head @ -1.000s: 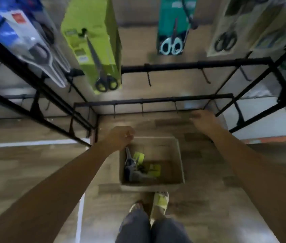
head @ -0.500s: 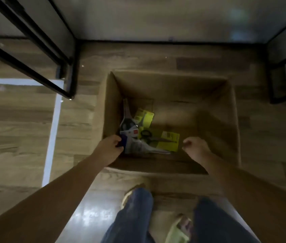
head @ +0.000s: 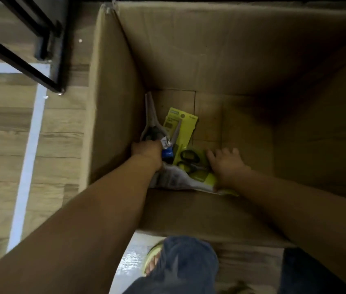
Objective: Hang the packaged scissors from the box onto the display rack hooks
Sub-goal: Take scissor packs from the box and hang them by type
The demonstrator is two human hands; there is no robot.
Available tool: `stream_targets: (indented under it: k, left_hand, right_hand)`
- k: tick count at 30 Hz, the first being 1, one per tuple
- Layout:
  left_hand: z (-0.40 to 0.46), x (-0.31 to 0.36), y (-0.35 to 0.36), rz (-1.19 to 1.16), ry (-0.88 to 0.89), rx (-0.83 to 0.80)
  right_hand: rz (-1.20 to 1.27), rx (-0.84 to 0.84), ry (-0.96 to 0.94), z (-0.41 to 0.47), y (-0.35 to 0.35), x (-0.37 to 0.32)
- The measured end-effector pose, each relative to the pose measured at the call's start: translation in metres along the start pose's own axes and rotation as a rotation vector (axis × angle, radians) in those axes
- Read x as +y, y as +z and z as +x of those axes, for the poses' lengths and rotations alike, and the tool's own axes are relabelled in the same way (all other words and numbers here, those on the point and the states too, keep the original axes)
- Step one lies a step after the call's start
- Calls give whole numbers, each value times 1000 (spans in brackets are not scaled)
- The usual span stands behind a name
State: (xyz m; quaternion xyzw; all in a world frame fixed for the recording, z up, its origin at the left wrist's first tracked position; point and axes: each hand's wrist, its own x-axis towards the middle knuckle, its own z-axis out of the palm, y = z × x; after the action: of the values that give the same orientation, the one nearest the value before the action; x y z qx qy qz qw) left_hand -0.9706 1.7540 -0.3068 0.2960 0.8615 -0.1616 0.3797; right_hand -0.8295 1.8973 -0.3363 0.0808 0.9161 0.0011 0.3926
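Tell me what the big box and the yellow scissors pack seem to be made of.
The box looks like plain brown corrugated cardboard, matte, with creases and a torn corner. The yellow scissors pack looks like printed card; any clear plastic cover is too blurred to confirm. Its scissors show dark, probably plastic, handles.

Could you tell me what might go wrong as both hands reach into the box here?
The packages overlap, so lifting the clear pack in the left hand may drag the yellow-green pack along. The right hand lies flat on another yellow pack, possibly pinning it. The deep box may snag packs.
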Motion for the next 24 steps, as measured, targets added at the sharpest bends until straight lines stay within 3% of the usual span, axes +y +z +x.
stream_targets:
  k: [11,18,20,24]
  left_hand:
    - [-16,-2,-2,-203,129,-127]
    - [-18,-3,14,-783,94,-10]
    - [-17,-2,10,-894,46,8]
    - [-19,-6,3,-811,9,-54]
  right_hand:
    - [320,34,-64,-11,7,-9]
    - [334,86,136,-22,9,-17]
    - [315,101,117,-22,5,-8]
    - [358,25,63,-25,-7,3]
